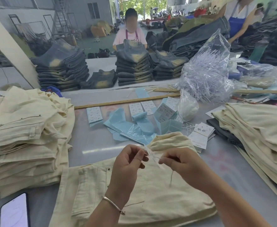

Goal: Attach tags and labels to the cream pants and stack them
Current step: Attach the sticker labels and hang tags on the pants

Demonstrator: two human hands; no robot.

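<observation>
Grey worktable (pixel 92 145), garment workshop. Cream pants (pixel 144 190) laid flat for tagging. Left hand (pixel 128 163) and right hand (pixel 182 163) pinch thin tag string (pixel 152 155) taut between fingertips, likely readying loop. Hang tags (pixel 200 136) lie near.

A phone (pixel 14 210) lies screen-up at the bench's (pixel 92 143) near left corner. Stacks of folded jeans (pixel 134 68) stand beyond a long wooden ruler (pixel 126 101), beside a crumpled clear plastic bag (pixel 206 69).
</observation>
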